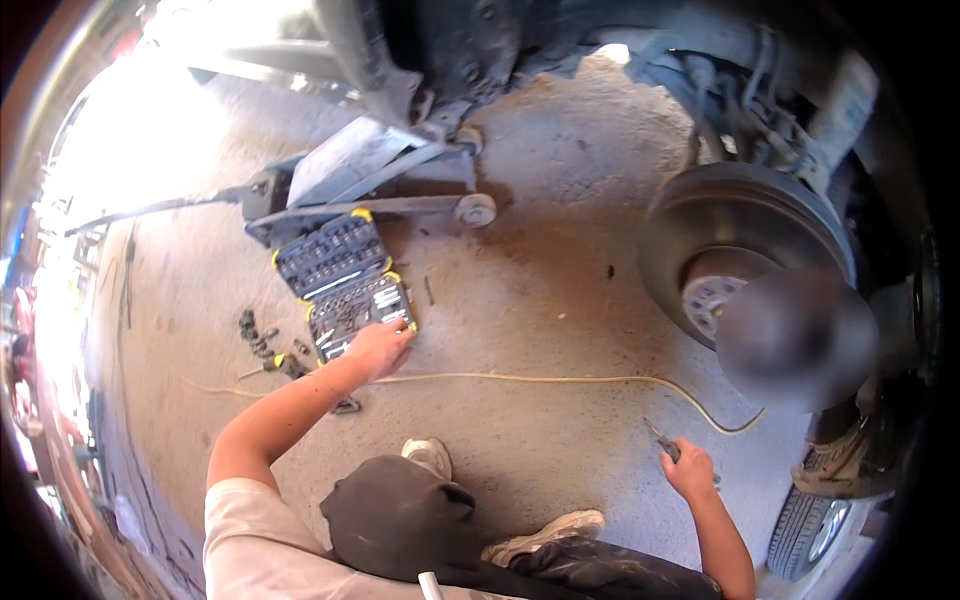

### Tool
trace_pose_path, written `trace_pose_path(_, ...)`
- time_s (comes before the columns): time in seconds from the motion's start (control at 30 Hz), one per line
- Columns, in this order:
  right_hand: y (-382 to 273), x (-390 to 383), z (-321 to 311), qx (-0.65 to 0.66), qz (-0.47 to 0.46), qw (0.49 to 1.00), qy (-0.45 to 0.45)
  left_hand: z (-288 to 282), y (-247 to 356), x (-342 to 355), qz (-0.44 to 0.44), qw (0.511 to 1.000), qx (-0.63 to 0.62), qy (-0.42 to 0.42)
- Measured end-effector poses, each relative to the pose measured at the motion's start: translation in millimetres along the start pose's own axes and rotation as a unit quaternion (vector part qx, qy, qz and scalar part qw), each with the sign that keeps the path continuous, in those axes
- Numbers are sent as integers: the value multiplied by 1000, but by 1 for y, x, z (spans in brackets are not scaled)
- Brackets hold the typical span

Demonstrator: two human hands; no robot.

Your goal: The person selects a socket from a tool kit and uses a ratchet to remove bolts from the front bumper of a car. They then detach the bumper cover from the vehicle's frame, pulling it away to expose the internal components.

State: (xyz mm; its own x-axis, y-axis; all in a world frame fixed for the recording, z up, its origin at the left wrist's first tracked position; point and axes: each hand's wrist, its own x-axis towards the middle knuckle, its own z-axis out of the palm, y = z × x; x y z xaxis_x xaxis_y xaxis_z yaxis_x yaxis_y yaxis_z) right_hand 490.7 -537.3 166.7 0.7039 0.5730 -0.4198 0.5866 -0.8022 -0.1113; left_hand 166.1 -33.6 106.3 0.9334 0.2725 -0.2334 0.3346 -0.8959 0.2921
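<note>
Fingers of the left hand rest spread and loose on the near edge of the open socket set case, holding nothing that shows. That case lies on the concrete floor ahead and to the person's left, its long axis running away toward the floor jack. Well apart, the right hand is closed around a small dark-handled tool, nearer the brake disc.

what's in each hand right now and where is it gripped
The right hand grips a slim hand tool by its handle end, tip pointing up-left. The left hand rests on the open socket set case; whether it holds anything cannot be told.
</note>
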Motion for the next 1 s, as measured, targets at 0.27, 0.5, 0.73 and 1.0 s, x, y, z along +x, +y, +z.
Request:
trace_pose_path(0.27, 11, 8, 0, -43, 7, 998, -43, 58, -73, -59, -264, 959, -11, 105)
trace_pose_path(0.5, 2, 10, -2, -59, -6, 997, -40, 80, -108, -50, -379, 901, -47, 203)
trace_pose_path(0.73, -7, 17, -7, -73, -10, 997, -33, 85, -114, -36, -372, 890, -85, 248)
trace_pose_path(1.0, -18, 24, -12, -81, -14, 996, -30, 76, -105, -21, -383, 878, -94, 271)
